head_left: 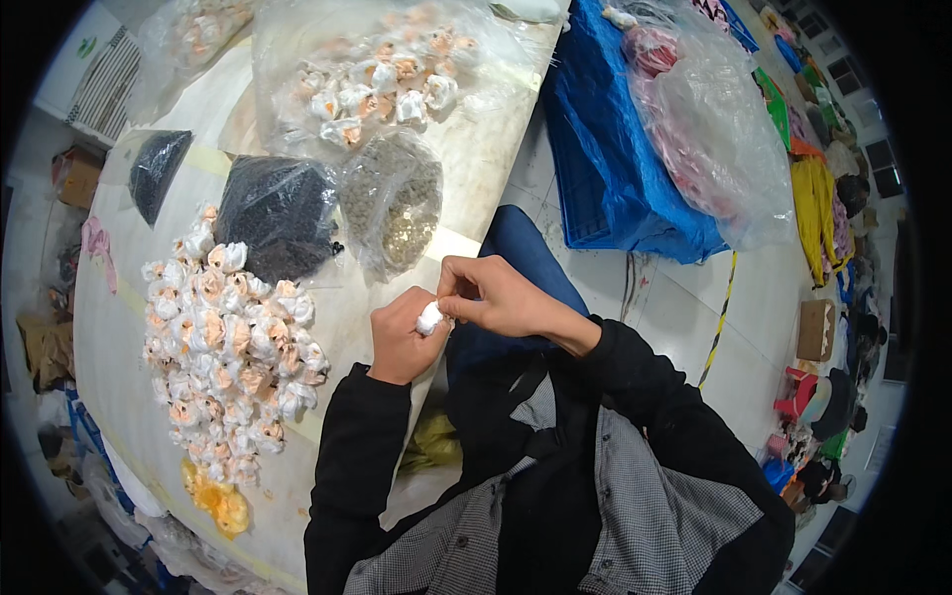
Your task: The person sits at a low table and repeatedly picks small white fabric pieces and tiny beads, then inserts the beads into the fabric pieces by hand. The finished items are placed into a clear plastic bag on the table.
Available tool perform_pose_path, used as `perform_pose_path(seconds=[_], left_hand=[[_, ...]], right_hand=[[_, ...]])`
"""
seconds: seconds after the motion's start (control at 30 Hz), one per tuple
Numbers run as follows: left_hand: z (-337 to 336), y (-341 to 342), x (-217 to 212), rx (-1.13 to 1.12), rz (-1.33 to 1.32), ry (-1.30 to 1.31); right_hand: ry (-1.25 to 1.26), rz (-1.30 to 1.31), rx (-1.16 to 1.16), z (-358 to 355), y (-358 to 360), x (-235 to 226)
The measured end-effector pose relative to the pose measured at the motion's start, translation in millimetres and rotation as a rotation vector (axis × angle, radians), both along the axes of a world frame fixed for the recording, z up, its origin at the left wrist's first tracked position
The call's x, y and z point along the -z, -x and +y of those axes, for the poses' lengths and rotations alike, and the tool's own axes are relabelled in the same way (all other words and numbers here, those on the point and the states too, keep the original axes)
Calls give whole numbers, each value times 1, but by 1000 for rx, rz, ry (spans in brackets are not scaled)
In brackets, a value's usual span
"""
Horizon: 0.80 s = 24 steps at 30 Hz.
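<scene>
On the pale table (476, 149), we see the heap of white-and-peach cloth puffs (233, 347) at left of frame, with the bag of black beads (276, 203) above it. Our 2 hands meet at the centre, by the table's edge. Our right hand (506, 297) has its thumb and fingertips pinched together; we cannot tell whether they grip anything fine. Our left hand (400, 335), the nearer to the heap, curls around 1 white cloth puff (428, 318), its long axis seemingly tilted toward upper right, where the right fingertips stand just beside it.
</scene>
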<state>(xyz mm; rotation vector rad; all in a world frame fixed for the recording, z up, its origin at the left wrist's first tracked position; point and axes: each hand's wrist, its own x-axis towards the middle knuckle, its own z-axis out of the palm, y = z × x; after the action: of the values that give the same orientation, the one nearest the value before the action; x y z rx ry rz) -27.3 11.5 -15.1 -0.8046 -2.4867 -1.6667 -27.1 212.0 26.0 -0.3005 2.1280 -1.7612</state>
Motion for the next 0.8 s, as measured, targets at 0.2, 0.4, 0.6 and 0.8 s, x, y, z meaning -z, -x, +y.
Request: perform_pose_path(seconds=[0.2, 0.4, 0.6, 0.8], left_hand=[[0, 5, -2, -1, 42, 36], [-7, 5, -22, 50, -424, -161], [-1, 13, -27, 122, -800, -416], [7, 7, -36, -63, -584, -522]], right_hand=[[206, -115, 90, -4, -5, 17], [30, 205, 96, 3, -12, -12], [-65, 511, 194, 9, -10, -6], [-233, 576, 367, 14, -13, -11]])
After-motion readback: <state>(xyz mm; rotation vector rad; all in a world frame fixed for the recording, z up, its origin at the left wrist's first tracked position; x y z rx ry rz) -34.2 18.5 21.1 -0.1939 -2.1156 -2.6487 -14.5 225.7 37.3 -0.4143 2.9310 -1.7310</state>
